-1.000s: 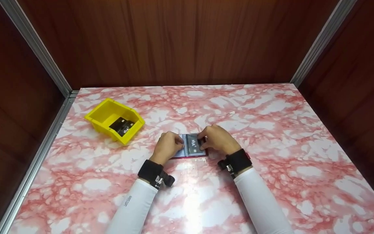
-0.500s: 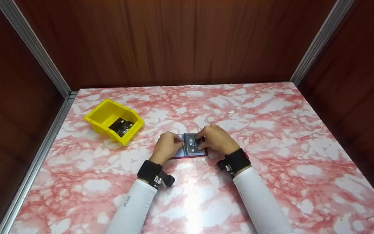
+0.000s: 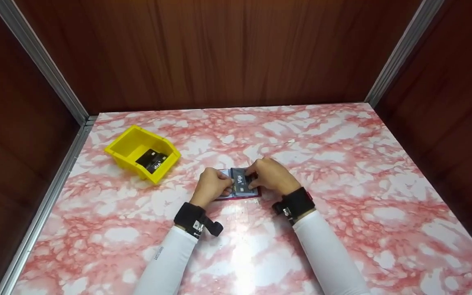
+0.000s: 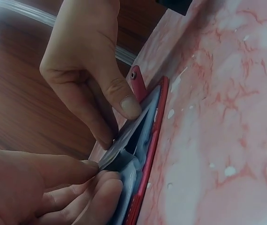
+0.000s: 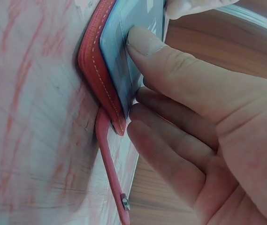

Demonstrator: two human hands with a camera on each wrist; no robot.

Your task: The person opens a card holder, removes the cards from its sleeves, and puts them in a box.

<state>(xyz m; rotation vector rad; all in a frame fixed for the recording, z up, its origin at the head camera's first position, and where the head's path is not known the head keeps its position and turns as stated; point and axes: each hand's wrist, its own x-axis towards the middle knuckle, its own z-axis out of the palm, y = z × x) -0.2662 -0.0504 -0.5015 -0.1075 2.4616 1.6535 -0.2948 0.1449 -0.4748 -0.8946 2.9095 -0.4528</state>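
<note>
A red card holder (image 3: 236, 198) lies open on the table with clear sleeves (image 5: 124, 56) inside. A dark card marked "Vip" (image 3: 240, 184) lies on its right half, seemingly within a sleeve. My left hand (image 3: 211, 186) pinches the card's left edge by thumb and forefinger; whether the sleeve's edge is caught too, I cannot tell. With the thumb on top and the other fingers behind, my right hand (image 3: 275, 176) pinches the sleeve at its right edge. In the left wrist view a dark gap shows beneath the upper sleeve. A strap (image 5: 110, 164) with a metal snap sticks out from the holder.
A yellow bin (image 3: 125, 143) stands at the back left, with several black cards (image 3: 152, 159) inside. Dark wood panels (image 3: 228, 53) enclose the red-and-white marbled table (image 3: 342, 164) at the back and both sides.
The card has shifted slightly left against the holder. My left fingers have moved to its left edge, while my right hand has edged left, keeping its pinch.
</note>
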